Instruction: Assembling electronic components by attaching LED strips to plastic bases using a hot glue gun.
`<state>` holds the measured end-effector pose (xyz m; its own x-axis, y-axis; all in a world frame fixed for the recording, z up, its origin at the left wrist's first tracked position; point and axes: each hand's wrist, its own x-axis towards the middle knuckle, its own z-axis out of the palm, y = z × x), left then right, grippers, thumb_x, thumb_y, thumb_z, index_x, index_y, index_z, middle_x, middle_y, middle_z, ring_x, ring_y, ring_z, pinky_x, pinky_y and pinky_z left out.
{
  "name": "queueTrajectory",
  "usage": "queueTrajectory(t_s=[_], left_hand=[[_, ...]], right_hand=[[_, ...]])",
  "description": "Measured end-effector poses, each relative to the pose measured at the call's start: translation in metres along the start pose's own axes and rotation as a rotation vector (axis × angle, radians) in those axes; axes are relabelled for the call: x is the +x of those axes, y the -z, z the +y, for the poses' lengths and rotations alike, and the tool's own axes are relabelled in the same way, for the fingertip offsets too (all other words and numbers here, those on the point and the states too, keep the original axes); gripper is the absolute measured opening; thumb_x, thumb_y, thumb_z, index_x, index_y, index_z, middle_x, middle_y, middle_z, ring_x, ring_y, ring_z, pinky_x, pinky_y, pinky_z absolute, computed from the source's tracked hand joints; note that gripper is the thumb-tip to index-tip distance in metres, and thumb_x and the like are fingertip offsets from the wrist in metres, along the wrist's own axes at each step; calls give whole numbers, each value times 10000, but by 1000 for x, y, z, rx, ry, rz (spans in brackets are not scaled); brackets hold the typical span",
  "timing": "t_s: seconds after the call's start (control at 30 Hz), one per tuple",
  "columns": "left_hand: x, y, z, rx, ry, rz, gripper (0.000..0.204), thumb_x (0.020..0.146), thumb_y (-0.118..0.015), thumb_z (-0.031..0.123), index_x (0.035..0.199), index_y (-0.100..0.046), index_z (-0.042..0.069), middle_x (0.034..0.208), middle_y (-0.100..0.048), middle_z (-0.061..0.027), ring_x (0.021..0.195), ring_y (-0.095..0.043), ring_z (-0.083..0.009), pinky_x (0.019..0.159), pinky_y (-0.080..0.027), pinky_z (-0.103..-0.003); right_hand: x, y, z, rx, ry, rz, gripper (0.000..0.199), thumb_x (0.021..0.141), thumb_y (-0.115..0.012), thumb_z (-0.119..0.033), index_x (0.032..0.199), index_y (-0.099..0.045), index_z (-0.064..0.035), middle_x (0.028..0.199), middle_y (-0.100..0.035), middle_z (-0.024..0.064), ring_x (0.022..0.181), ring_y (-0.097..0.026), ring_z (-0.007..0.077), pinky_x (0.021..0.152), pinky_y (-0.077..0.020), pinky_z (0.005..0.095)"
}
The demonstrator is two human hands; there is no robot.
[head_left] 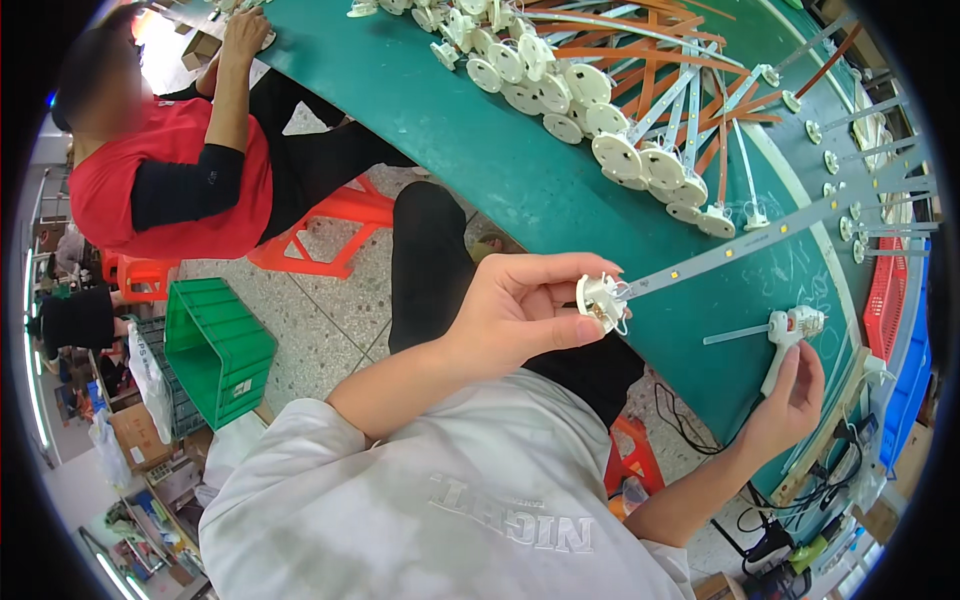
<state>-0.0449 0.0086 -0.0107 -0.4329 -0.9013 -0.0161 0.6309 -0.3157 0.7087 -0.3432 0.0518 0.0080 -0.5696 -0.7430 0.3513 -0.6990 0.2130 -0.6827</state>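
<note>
My left hand [525, 310] pinches a white round end cap [601, 302] between thumb and fingers, with thin white wires showing at its open side. From that cap a long LED strip [735, 249] with small yellow chips stretches up to the right over the table. At the right, my right hand [790, 405] has its fingers closed at the handle of a white hot glue gun [785, 345]. A translucent glue stick [735, 334] sticks out of the gun toward the left. Part of the grip is hidden by my fingers.
A pile of white round caps [590, 105] with strips covers the far part of the green table [400, 85]. More strips stand along the right edge beside a red basket [885, 300]. A person in red [190, 180] works at left, near a green crate [215, 350].
</note>
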Motion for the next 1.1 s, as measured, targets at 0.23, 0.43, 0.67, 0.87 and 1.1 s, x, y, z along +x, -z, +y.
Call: queueTrajectory(t_s=[0.23, 0.43, 0.67, 0.87, 1.1], left_hand=[[-8, -17, 8, 152, -10, 62, 469, 748, -712, -141, 1193, -568, -101, 1141, -631, -177, 1046, -630, -214, 918, -535, -347], [-11, -18, 10, 257, -128, 22, 473, 716, -742, -141, 1162, -585, -114, 1112, -640, -188, 1022, -648, -233, 911, -547, -363], [-10, -22, 6, 188, -103, 53, 480, 714, -735, -153, 1166, -579, -122, 1088, -649, -189, 985, -657, -223, 889, -555, -359], [-8, -19, 1, 301, -212, 137, 457, 745, -723, -67, 1173, -573, -128, 1022, -676, -190, 948, -668, -202, 815, -554, -308], [11, 1, -2, 259, -174, 148, 400, 819, -634, -83, 1210, -551, -114, 1027, -675, -206, 811, -636, -154, 617, -514, -266]], right_hand=[[-49, -49, -113, 1021, -226, -535, 176, 782, -620, 139, 956, -637, 113, 891, -659, 143, 734, -619, 138, 690, -509, 242], [-51, -50, -123, 1057, -226, -580, 86, 804, -640, 141, 883, -621, 111, 820, -652, 120, 717, -622, 130, 641, -503, 221], [-59, -51, -118, 941, -147, -497, 76, 803, -652, 121, 865, -627, 86, 793, -650, 92, 683, -597, 93, 575, -466, 205], [-35, -42, -92, 675, 169, -456, 107, 842, -648, 40, 948, -658, 49, 951, -677, 116, 905, -634, 163, 784, -497, 274], [13, 13, 22, -759, -88, -157, 533, 675, -658, -67, 1195, -544, -27, 1155, -560, 189, 1045, -564, 363, 905, -462, 440]])
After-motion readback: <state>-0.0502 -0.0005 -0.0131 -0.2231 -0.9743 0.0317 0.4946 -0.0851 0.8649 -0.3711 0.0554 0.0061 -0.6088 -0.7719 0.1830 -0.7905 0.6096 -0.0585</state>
